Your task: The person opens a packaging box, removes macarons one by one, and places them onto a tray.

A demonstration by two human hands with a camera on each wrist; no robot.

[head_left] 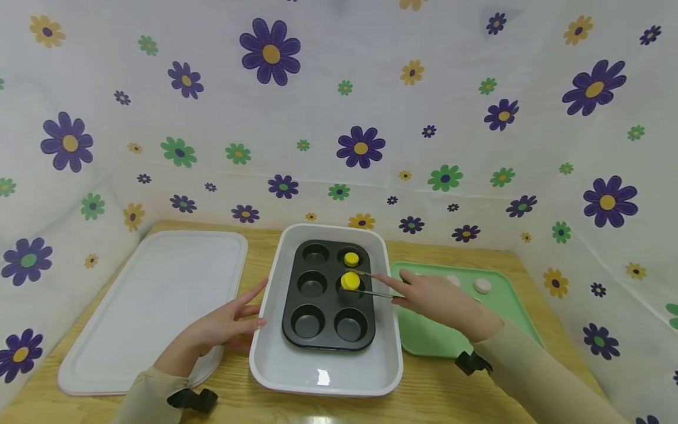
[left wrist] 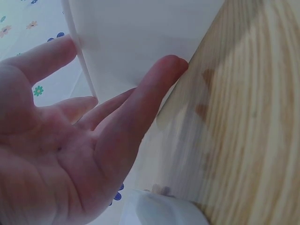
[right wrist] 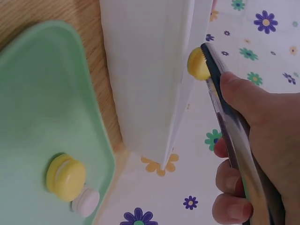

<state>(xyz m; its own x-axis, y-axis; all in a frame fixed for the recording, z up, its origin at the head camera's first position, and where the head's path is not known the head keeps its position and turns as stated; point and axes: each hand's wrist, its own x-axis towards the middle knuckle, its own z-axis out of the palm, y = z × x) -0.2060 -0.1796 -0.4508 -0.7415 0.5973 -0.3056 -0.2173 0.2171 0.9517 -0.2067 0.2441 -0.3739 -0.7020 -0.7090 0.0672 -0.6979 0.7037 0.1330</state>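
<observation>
My right hand (head_left: 439, 300) grips metal tongs (right wrist: 229, 133), whose serrated tips pinch a yellow macaron (head_left: 350, 281). That macaron is over the middle right cup of a black muffin tin (head_left: 329, 294). A second yellow macaron (head_left: 351, 259) sits in the far right cup. The tin lies inside a deep white tub (head_left: 296, 371). My left hand (head_left: 219, 327) is at the tub's left side, fingers mostly extended and touching its outer wall and rim. In the left wrist view, the palm (left wrist: 56, 159) holds nothing.
A green tray (head_left: 431, 341) on the right carries pale macarons (head_left: 482, 286) and, in the right wrist view, a yellow macaron (right wrist: 70, 178) beside a pale one. A flat white tray (head_left: 164, 294) lies left on the wooden table (head_left: 450, 388). Flowered cloth (head_left: 318, 106) rises behind and at the sides.
</observation>
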